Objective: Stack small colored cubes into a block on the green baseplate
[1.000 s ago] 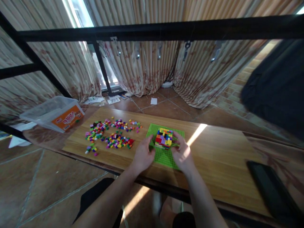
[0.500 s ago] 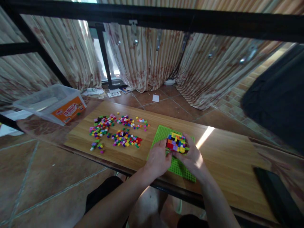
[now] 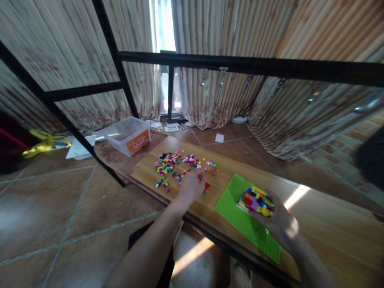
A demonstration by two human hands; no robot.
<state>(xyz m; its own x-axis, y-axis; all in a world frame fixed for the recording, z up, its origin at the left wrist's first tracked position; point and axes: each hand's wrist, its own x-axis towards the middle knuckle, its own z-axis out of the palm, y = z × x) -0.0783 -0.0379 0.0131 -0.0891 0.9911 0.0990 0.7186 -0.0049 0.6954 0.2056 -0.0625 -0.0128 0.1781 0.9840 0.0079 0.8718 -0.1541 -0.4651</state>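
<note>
A block built of many-coloured toy bricks sits over the green baseplate. My right hand grips the block from its right side, thumb at the near edge and fingers at the far edge. My left hand is over the loose toy bricks at the left, its fingers curled together. Whatever may be between those fingertips is too small to make out. Some bricks beneath this hand are hidden, and a few red ones show just right of it.
A clear plastic box with an orange label stands beyond the wooden board at the far left. Black metal bars cross in front of striped curtains. Paper lies on the tiled floor.
My left hand has left the brick block and moved left to the loose bricks. My right hand still holds the block. The view has swung to the left.
</note>
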